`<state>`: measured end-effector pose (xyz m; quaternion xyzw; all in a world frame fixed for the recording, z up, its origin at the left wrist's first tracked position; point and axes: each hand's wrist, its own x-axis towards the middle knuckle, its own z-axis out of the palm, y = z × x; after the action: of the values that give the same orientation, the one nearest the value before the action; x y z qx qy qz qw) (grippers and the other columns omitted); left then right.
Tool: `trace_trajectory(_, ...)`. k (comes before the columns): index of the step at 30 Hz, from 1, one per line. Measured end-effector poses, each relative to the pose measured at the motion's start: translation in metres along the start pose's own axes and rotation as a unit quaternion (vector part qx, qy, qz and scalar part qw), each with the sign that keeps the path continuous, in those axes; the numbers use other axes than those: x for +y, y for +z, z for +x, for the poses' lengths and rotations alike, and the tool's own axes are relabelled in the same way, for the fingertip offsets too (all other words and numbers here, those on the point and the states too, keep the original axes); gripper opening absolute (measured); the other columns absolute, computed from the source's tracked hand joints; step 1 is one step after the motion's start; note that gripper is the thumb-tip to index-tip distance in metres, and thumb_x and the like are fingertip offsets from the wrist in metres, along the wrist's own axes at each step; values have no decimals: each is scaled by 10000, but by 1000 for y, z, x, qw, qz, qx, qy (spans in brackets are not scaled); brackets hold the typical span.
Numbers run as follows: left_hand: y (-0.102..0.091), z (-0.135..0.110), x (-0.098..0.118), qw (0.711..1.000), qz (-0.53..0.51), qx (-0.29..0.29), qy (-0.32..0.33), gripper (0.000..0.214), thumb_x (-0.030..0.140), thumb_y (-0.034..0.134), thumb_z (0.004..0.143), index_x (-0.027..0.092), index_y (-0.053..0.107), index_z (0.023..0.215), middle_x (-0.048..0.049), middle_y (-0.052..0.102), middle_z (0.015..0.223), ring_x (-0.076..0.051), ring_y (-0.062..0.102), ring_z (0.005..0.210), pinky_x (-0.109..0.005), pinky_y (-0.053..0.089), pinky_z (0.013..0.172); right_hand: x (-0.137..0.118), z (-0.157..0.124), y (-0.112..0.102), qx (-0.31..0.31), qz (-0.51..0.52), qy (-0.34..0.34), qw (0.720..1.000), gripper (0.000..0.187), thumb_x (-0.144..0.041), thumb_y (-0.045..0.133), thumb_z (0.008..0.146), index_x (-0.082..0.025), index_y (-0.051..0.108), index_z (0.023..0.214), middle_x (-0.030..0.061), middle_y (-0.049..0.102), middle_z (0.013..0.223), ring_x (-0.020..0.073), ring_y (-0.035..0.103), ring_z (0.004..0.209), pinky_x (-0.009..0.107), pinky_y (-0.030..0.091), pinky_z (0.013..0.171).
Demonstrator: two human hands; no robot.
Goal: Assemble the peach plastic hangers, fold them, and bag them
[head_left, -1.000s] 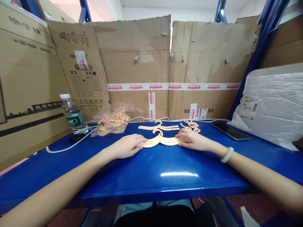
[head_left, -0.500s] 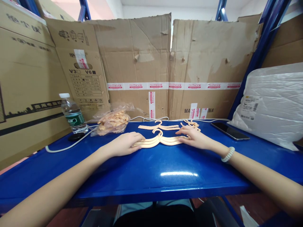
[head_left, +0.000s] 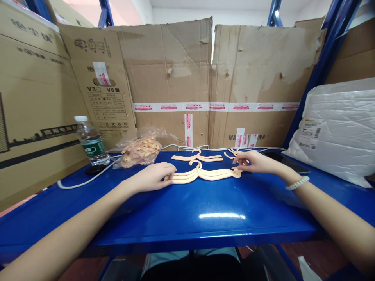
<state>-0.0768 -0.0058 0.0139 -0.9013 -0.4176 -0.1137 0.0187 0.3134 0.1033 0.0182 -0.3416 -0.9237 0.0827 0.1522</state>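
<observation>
A set of light wooden-coloured hangers (head_left: 215,174) lies fanned on the blue table, hooks pointing away from me. My left hand (head_left: 155,176) has its fingers and thumb closed round the left end of this set. My right hand (head_left: 254,161) hovers just above and behind the right end, thumb and fingers apart; nothing shows between them. Behind the set lies another hanger (head_left: 183,158) in the same colour. Small curved loose hanger pieces (head_left: 230,155) sit at the back right, partly covered by my right hand.
A clear plastic bag (head_left: 140,151) of similar pieces stands back left, beside a water bottle (head_left: 93,146) and a white cable (head_left: 79,185). A phone (head_left: 297,166) and a white wrapped package (head_left: 336,132) are at right. Cardboard sheets (head_left: 170,86) wall the back.
My right hand has let go of the hangers' right end and moved right and slightly up, uncovering that end. My left hand stays at the left end, its fingers a little more curled.
</observation>
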Motion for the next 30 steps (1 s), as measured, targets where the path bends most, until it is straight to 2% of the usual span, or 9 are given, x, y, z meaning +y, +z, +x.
trace_trajectory(5, -2, 0, -1, 1000, -3, -6, 0, 69, 200, 512, 843, 200, 573, 812, -42, 630, 938, -187, 593, 870, -277, 441, 762, -5, -3, -6, -79, 3, 20, 997, 359, -497, 606, 781, -166, 699, 884, 58, 646, 747, 178, 581, 674, 280, 419, 600)
trace_trajectory(9, -3, 0, 0, 1000, -3, -14, -15, 77, 202, 511, 846, 191, 586, 830, -42, 631, 921, -183, 586, 849, -276, 438, 751, -9, -3, -6, -105, 26, 28, 994, 315, -459, 635, 749, -172, 711, 855, 52, 659, 735, 177, 582, 666, 278, 424, 596)
trace_trajectory(13, -4, 0, 0, 1000, 5, -19, -17, 96, 199, 493, 855, 188, 586, 833, -41, 632, 899, -182, 580, 832, -274, 430, 731, -5, -3, -4, -108, 26, 34, 993, 250, -403, 635, 742, -177, 708, 818, 49, 660, 724, 178, 587, 661, 278, 434, 593)
trace_trajectory(20, -2, 0, -3, 1000, 19, -14, -17, 80, 196, 495, 856, 189, 568, 822, -36, 629, 884, -179, 573, 820, -270, 411, 721, -5, -3, -4, -115, 21, 39, 992, 250, -414, 640, 752, -170, 692, 764, 47, 661, 697, 170, 585, 642, 271, 428, 584)
trace_trajectory(30, -4, -1, -2, 1000, 22, -8, -16, 75, 223, 505, 849, 189, 572, 846, -31, 625, 870, -176, 569, 805, -266, 405, 703, -5, -4, -4, -93, 14, 39, 995, 357, -524, 637, 742, -169, 650, 705, 47, 645, 673, 166, 569, 613, 272, 404, 556)
